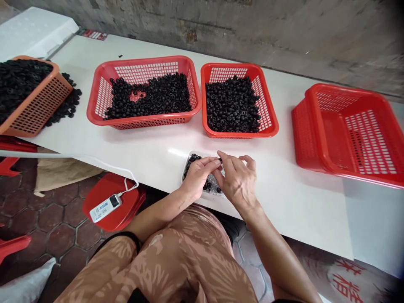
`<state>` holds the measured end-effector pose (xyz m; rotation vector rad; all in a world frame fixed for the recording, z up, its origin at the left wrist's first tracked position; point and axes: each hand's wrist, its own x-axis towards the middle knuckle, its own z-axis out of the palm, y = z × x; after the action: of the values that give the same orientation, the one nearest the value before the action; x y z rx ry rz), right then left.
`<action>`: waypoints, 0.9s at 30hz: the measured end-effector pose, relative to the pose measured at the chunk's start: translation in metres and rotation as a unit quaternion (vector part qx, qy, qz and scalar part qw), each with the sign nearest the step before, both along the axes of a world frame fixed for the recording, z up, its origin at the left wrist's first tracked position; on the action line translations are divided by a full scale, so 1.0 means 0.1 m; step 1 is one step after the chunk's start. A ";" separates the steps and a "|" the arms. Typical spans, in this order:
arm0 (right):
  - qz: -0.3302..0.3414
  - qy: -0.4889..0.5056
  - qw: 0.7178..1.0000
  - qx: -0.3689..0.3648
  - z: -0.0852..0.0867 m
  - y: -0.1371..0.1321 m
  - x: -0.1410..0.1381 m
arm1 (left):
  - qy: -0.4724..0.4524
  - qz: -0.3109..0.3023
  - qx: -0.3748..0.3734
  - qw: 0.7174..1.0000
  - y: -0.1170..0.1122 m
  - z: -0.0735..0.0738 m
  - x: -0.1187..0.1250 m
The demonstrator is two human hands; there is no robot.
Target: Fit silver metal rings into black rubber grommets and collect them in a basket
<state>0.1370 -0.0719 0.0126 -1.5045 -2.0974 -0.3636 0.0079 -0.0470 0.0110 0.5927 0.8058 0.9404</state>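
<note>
Both hands meet over a small clear tray [184,172] at the table's front edge, which has several black ring-shaped parts [193,158] in it. A small black part [220,160] shows at the fingertips where they come together. My left hand [199,174] pinches at it with thumb and forefinger. Closed in from the other side, the thumb and forefinger of my right hand [237,176] touch the same part. The hands hide much of the tray and most of the part.
Behind the hands stand a wide red basket [145,122] and a smaller red basket [240,134], both holding black parts. To the right are stacked red baskets [303,134]. An orange basket [41,101] leans at left beside spilled parts. A power bank [105,208] lies on a red stool [123,193].
</note>
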 end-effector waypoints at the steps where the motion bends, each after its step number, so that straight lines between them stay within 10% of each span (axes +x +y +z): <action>1: 0.001 -0.001 1.000 0.001 0.00 0.01 0.00 | -0.004 0.005 0.000 1.000 -0.01 0.00 0.01; 12: 0.033 0.003 0.999 0.037 0.01 -0.02 0.10 | 0.018 -0.089 0.057 0.994 0.00 0.02 -0.13; 27: 0.111 0.013 0.992 0.055 -0.04 -0.03 0.14 | 0.032 -0.023 0.079 0.996 -0.10 0.03 -0.04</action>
<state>0.1513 -0.0747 0.0091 -1.1942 -2.1594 -0.3669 0.0038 -0.0572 0.0137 0.7801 0.7764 0.9530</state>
